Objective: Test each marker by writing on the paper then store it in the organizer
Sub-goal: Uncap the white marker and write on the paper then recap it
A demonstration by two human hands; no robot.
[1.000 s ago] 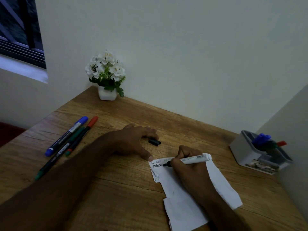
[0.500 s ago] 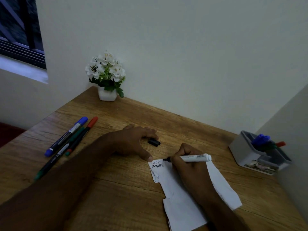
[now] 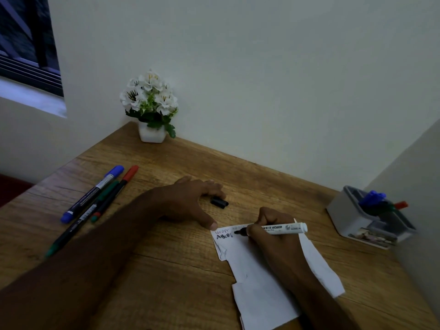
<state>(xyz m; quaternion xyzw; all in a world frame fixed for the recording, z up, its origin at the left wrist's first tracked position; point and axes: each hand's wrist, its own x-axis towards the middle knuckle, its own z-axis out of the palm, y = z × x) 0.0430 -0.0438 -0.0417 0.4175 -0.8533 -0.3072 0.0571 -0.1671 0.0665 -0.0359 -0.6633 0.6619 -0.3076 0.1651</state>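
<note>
Wooden desk (image 3: 166, 270) set into a corner, pale walls behind and on the right, dark window (image 3: 26, 44) top left. Dim light. White flower pot (image 3: 152, 135) sits at the back against the wall.

Desk's left edge runs diagonally from the pot toward the near left; four capped pens (image 3: 95, 201) lie just inside it: blue, red, green, and a dark one, side by side and touching. Bare wood between pens and paper, mostly covered by the left forearm. Right wall closes in tight beside the organizer (image 3: 352, 220), which stands at the desk's right side, well apart from the paper, already holding blue, green and red markers.

Paper (image 3: 262, 282) lies front centre-right, crumpled, running off the bottom of the frame. Two lines of lettering at its top left corner.

Left hand (image 3: 188, 201) rests flat on the desk, fingers relaxed, thumb tip touching the paper's top left corner. Black cap (image 3: 219, 202) lies just beside its fingertips.

Right hand (image 3: 269, 231) grips the white marker (image 3: 283, 228) in a writing hold, tip on the paper right after the lower line of letters.

Versus half a second ago: marker tip has dropped from the paper's top edge to the lower line. A second ago it was at that lower line too. Left hand, cap, pens, organizer unchanged.
</note>
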